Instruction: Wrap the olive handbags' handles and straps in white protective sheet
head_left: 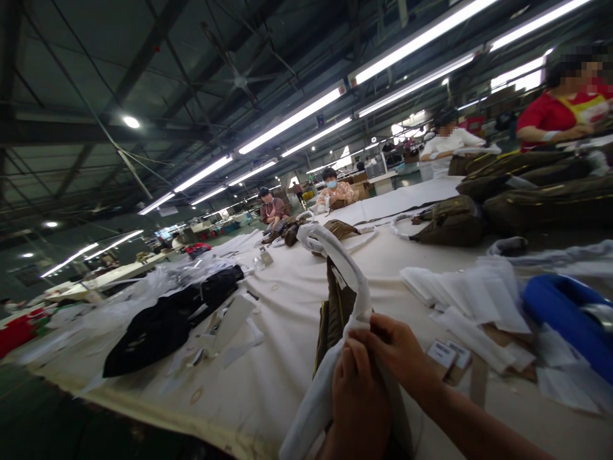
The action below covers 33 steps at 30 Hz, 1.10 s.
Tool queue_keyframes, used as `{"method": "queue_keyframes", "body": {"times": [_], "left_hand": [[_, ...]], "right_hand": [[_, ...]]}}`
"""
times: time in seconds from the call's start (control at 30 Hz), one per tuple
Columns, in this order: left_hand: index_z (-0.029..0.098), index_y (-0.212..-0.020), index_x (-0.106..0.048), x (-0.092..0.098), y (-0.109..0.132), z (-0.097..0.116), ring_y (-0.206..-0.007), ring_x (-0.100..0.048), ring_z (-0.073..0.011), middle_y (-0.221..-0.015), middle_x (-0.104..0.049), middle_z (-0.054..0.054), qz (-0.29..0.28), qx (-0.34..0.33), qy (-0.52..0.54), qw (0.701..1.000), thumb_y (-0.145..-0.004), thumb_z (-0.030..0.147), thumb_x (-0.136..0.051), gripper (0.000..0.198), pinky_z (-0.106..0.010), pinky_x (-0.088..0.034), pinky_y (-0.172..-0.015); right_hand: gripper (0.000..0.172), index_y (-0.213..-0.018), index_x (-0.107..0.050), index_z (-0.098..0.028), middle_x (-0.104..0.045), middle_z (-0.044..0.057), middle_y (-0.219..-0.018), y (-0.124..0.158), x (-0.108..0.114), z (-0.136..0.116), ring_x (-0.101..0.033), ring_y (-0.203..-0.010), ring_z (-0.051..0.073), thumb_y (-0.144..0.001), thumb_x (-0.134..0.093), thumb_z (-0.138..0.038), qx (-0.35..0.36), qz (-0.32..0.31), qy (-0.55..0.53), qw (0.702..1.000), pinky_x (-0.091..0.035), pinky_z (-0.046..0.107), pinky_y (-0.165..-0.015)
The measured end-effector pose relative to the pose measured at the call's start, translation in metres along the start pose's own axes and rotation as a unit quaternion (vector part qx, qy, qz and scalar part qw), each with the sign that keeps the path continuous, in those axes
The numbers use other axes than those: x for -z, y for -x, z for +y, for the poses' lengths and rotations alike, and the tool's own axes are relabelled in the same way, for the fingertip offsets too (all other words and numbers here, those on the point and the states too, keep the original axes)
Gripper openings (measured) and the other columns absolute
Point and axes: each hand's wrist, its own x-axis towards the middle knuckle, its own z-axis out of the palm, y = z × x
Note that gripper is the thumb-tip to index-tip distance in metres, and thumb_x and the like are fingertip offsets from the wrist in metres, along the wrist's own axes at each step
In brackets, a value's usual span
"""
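A long strap wrapped in soft white material (342, 252) arches up from an olive-brown bag (335, 303) with yellow-edged seams. My left hand (359, 386) closes around the wrapped strap low in the view, its fingers curled over the white wrap. Right beside it, my right hand (402, 348) pinches the same wrap between thumb and fingers. The two hands touch or nearly touch each other. Much of the bag is hidden behind the strap and my hands.
White packing slips (474, 294), barcode tags (443, 358) and a blue object (567, 313) lie to the right. A black item (167, 326) and clear plastic (158, 281) lie left on the cloth-covered table (268, 383). More olive bags (450, 220) and several people are beyond.
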Motion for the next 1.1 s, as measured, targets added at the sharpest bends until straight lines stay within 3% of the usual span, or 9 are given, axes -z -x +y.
{"method": "queue_keyframes", "body": {"times": [0.17,0.27,0.37,0.5,0.57,0.67,0.83,0.93,1.1], "left_hand": [[0.002,-0.113,-0.049,0.016,0.004,-0.011,-0.093,-0.053,-0.0237,-0.103,-0.053,-0.019,0.028,0.038,0.113,0.993,-0.076,0.000,-0.033,0.040,-0.036,-0.051,-0.075],[0.013,-0.107,-0.055,0.039,-0.011,-0.041,-0.080,-0.055,-0.0157,-0.091,-0.056,-0.010,-0.055,0.138,0.319,0.936,-0.083,0.016,-0.042,0.028,-0.025,-0.049,-0.070],[0.018,-0.106,-0.057,0.051,-0.031,-0.069,-0.074,-0.054,-0.0134,-0.091,-0.058,-0.006,-0.156,0.274,0.488,0.814,-0.076,0.029,-0.056,0.032,-0.024,-0.045,-0.069],[0.012,-0.104,-0.058,0.042,-0.041,-0.079,-0.072,-0.054,-0.0146,-0.084,-0.061,-0.008,-0.309,0.305,0.711,0.553,-0.075,0.035,-0.057,0.037,-0.023,-0.041,-0.065],[0.011,-0.104,-0.058,0.036,-0.039,-0.075,-0.073,-0.053,-0.0146,-0.084,-0.061,-0.007,-0.317,0.303,0.740,0.510,-0.074,0.033,-0.058,0.036,-0.022,-0.039,-0.064],[0.012,-0.099,-0.058,0.030,-0.038,-0.067,-0.074,-0.052,-0.0144,-0.081,-0.059,-0.004,-0.306,0.297,0.727,0.539,-0.073,0.029,-0.059,0.031,-0.022,-0.037,-0.065],[0.012,-0.081,-0.057,0.026,-0.042,-0.053,-0.066,-0.047,-0.0123,-0.070,-0.054,0.000,-0.270,0.278,0.599,0.701,-0.076,0.037,-0.053,0.026,-0.021,-0.034,-0.059],[0.014,-0.078,-0.055,0.024,-0.041,-0.048,-0.063,-0.045,-0.0122,-0.064,-0.050,0.003,-0.246,0.269,0.528,0.767,-0.078,0.041,-0.048,0.028,-0.021,-0.035,-0.058],[0.017,-0.090,-0.054,0.014,-0.037,-0.058,-0.074,-0.053,-0.0173,-0.073,-0.058,0.002,-0.293,0.276,0.530,0.747,-0.075,0.047,-0.050,0.034,-0.022,-0.041,-0.065]], "right_hand": [[0.005,-0.076,-0.056,-0.017,-0.056,-0.003,-0.064,-0.001,0.006,0.000,-0.050,-0.061,0.012,-0.073,-0.052,-0.018,0.045,0.022,0.034,0.998,-0.040,0.020,-0.057],[0.019,-0.093,-0.050,-0.020,-0.056,-0.004,-0.064,-0.002,0.005,-0.005,-0.052,-0.059,0.012,-0.074,-0.051,-0.019,0.041,0.002,-0.004,0.999,-0.042,0.022,-0.055],[0.021,-0.095,-0.046,-0.022,-0.057,-0.004,-0.066,0.000,0.000,-0.009,-0.055,-0.060,0.013,-0.075,-0.050,-0.019,0.041,-0.015,-0.032,0.999,-0.045,0.023,-0.055],[0.020,-0.093,-0.044,-0.022,-0.057,-0.004,-0.065,0.006,-0.004,-0.011,-0.056,-0.058,0.014,-0.074,-0.051,-0.019,0.039,0.005,-0.033,0.999,-0.046,0.024,-0.054],[0.019,-0.092,-0.044,-0.022,-0.056,-0.005,-0.063,0.008,-0.003,-0.012,-0.056,-0.056,0.013,-0.074,-0.050,-0.018,0.031,0.016,-0.033,0.999,-0.046,0.024,-0.053],[0.017,-0.089,-0.045,-0.021,-0.056,-0.004,-0.063,0.009,-0.001,-0.014,-0.056,-0.056,0.013,-0.073,-0.050,-0.019,0.013,0.033,-0.032,0.999,-0.045,0.023,-0.052],[0.014,-0.084,-0.043,-0.021,-0.058,-0.004,-0.062,0.009,-0.002,-0.015,-0.056,-0.054,0.013,-0.073,-0.052,-0.023,-0.019,0.107,-0.005,0.994,-0.044,0.023,-0.050],[0.014,-0.087,-0.044,-0.021,-0.058,-0.003,-0.063,0.011,-0.005,-0.011,-0.056,-0.056,0.012,-0.075,-0.050,-0.023,-0.018,0.142,0.032,0.989,-0.042,0.021,-0.050],[0.027,-0.097,-0.044,-0.020,-0.061,-0.001,-0.072,0.009,-0.012,-0.006,-0.058,-0.062,0.012,-0.073,-0.054,-0.024,-0.030,0.134,-0.009,0.990,-0.044,0.020,-0.052]]}}
